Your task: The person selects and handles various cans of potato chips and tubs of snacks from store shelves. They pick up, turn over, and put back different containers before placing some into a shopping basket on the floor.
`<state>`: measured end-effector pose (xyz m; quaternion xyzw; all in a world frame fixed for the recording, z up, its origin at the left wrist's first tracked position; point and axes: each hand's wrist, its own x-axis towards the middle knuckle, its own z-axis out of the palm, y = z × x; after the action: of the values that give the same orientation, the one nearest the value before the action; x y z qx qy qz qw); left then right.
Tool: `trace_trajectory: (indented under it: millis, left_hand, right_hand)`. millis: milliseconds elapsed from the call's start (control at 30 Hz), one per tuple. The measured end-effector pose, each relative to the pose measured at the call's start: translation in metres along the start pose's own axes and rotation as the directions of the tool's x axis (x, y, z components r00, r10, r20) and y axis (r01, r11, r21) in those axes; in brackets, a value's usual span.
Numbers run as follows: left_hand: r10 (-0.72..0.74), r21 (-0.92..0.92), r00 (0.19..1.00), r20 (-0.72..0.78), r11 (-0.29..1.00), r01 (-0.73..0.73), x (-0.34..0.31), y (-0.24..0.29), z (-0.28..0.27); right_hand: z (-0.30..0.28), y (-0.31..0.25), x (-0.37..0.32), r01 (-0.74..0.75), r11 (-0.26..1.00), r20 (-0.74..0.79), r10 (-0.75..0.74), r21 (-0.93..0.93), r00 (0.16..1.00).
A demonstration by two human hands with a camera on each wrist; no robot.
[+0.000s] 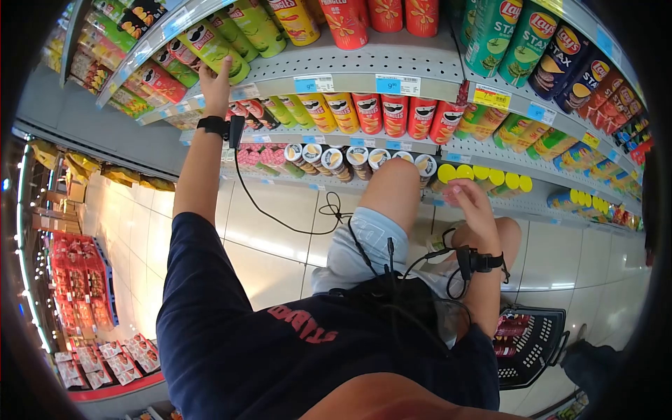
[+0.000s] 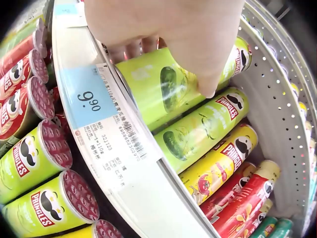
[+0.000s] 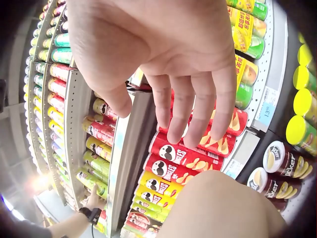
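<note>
My left hand reaches up to the upper shelf and grips a light green Pringles can near its base. In the left wrist view the thumb lies over the side of this can, while the other fingers are mostly hidden behind it. A second green Pringles can lies right beside it, followed by a yellow can. My right hand hovers over my knee with nothing in it. Its fingers hang loosely in the right wrist view, in front of red Pringles cans on a lower shelf.
A price label runs along the shelf edge below the gripped can. Lay's Stax cans fill the shelf to the right. A black basket with red packs stands on the floor at my right. Black cables hang between my wrists.
</note>
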<state>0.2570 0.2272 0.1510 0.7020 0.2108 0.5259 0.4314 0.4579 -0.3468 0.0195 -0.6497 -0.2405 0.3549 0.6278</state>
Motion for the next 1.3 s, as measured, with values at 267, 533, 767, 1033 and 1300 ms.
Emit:
trace_trajectory:
  millis: [267, 533, 767, 1033, 1300]
  left_hand:
    - [-0.108, 0.384, 0.976, 0.187, 0.923, 0.028, -0.002, -0.029, -0.035]
    - [0.113, 0.489, 0.993, 0.027, 0.865, -0.112, -0.071, 0.005, -0.008]
    - [-0.266, 0.562, 0.953, 0.145, 0.815, 0.142, -0.216, 0.052, 0.039]
    - [-0.341, 0.873, 0.868, 0.361, 0.450, -0.187, -0.221, 0.026, 0.013]
    - [-0.301, 0.828, 0.805, 0.512, 0.421, -0.370, -0.213, 0.061, 0.048]
  right_hand:
    - [-0.033, -0.023, -0.053, 0.157, 0.986, -0.222, -0.164, -0.049, 0.961]
    - [-0.152, 0.028, -0.266, 0.424, 0.880, -0.817, -0.077, 0.214, 0.572]
    - [-0.224, 0.192, -0.438, 0.421, 0.843, -0.924, 0.381, 0.336, -0.025]
    - [-0.249, 0.379, -0.446, -0.275, 0.695, -0.699, 0.708, 0.664, 0.099]
    - [-0.246, 0.382, -0.395, -0.741, 0.648, -0.774, 0.558, 0.179, 0.300]
